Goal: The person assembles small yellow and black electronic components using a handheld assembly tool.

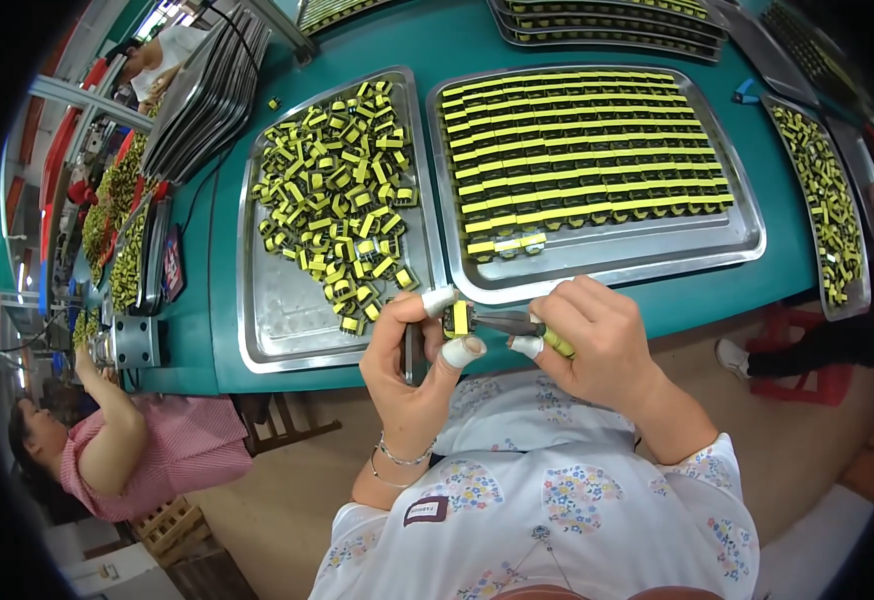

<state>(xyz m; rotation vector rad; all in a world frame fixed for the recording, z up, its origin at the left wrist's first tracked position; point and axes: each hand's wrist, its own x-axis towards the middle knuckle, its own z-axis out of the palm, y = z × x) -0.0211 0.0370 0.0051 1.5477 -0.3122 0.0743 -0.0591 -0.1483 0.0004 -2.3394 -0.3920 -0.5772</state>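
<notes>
Between the bandaged thumb and finger of my left hand (402, 365) is a small transformer (460, 319), a black part wrapped in yellow tape. A dark metal strip, perhaps tweezers (413, 352), also lies in that hand. My right hand (605, 345) is closed round pliers (505, 322) with yellow-green grips, and their jaws reach the transformer's right side. Beyond my left hand, loose transformers (332, 190) are heaped in a metal tray (257, 345). A second metal tray (607, 258) to its right carries transformers (577, 150) in neat rows, the nearest row being short.
Stacked trays stand at the far left (202, 95) and far right (607, 30) of the green table (297, 382). A narrow tray (862, 295) of loose transformers and a blue-handled tool (745, 92) are at the right. Co-workers sit at left, one in a pink top (162, 445).
</notes>
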